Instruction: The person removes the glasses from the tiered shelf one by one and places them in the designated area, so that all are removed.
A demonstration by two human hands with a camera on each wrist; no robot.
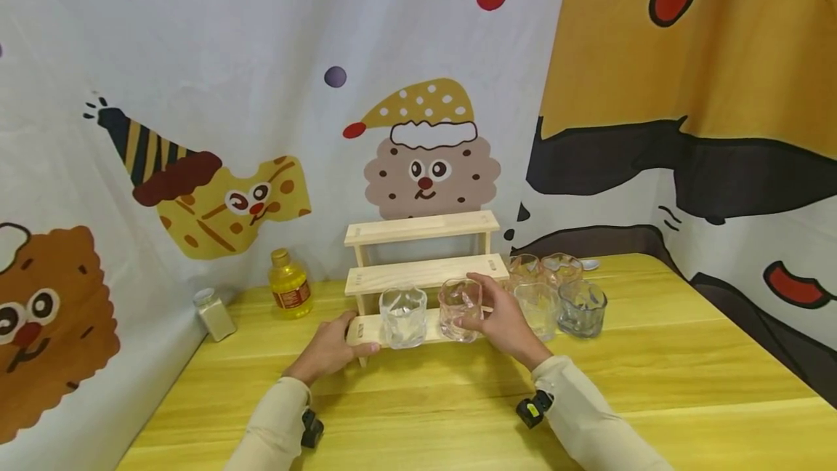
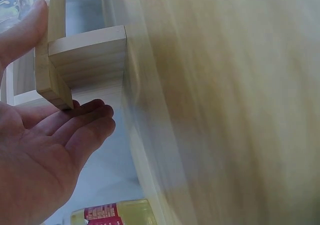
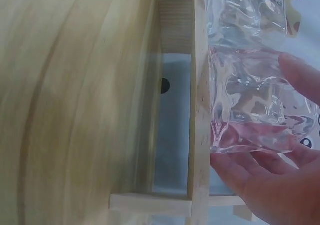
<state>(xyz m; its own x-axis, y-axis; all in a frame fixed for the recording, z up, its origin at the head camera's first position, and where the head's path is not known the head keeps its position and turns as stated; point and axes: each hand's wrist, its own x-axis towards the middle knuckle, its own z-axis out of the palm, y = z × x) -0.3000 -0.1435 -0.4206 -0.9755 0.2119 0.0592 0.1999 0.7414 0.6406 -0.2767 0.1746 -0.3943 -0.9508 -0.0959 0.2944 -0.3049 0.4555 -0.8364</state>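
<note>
A three-step wooden rack (image 1: 418, 276) stands against the back curtain. My left hand (image 1: 329, 347) grips the left end of its lowest step, the thumb (image 2: 25, 32) along the plank and the fingers (image 2: 90, 127) round the end. On that same step, my right hand (image 1: 508, 322) holds a pinkish wavy glass (image 1: 456, 310), thumb on one side and fingers on the other. In the right wrist view the pink glass (image 3: 250, 97) has its base right at the plank. Just left of it a clear wavy glass (image 1: 403, 318) stands upright on the step.
Right of the rack stand a clear glass (image 1: 538, 311), a grey glass (image 1: 582, 310) and two pinkish glasses (image 1: 561, 267) behind. A white spoon-like end (image 1: 590, 264) shows beyond them. On the left are a yellow bottle (image 1: 290, 286) and a small jar (image 1: 214, 316). Curtains border the table (image 1: 418, 413).
</note>
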